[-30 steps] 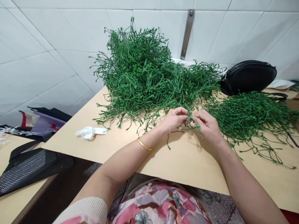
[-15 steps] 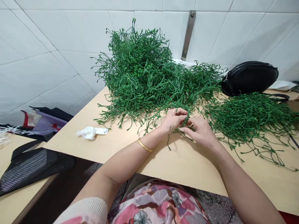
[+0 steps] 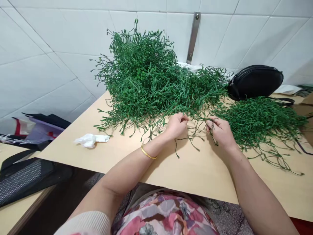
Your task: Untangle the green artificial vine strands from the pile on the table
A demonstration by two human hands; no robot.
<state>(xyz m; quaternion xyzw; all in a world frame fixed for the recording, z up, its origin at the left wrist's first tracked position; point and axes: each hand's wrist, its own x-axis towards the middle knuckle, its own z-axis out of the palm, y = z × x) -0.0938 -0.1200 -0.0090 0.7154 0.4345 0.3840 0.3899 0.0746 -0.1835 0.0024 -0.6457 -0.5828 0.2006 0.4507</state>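
Observation:
Thin green stems with small branched tips, like artificial plant sprigs, lie in a big tangled pile (image 3: 146, 78) at the back of the table. My left hand (image 3: 177, 125) is at the front edge of this pile, thumb and fingers pinched together; what is between the fingertips is too small to make out. To its right, my right hand (image 3: 221, 132) is closed around a few green stems (image 3: 214, 138), whose ends hang below its fingers. Between the two hands, other loose stems (image 3: 195, 129) lie on the tabletop. A second, flatter pile (image 3: 261, 120) spreads to the right of my right hand.
A black bag (image 3: 256, 81) stands behind the right pile. Crumpled white tissue (image 3: 89, 140) lies on the left of the wooden table (image 3: 190, 169). A metal bracket (image 3: 193, 37) is fixed to the tiled wall. Dark bags (image 3: 22, 178) rest on a lower surface at left.
My hands, close together before, have moved apart. The right hand has gone to the right with stems in its fingers; the left stays near the pile's edge. The view has shifted slightly.

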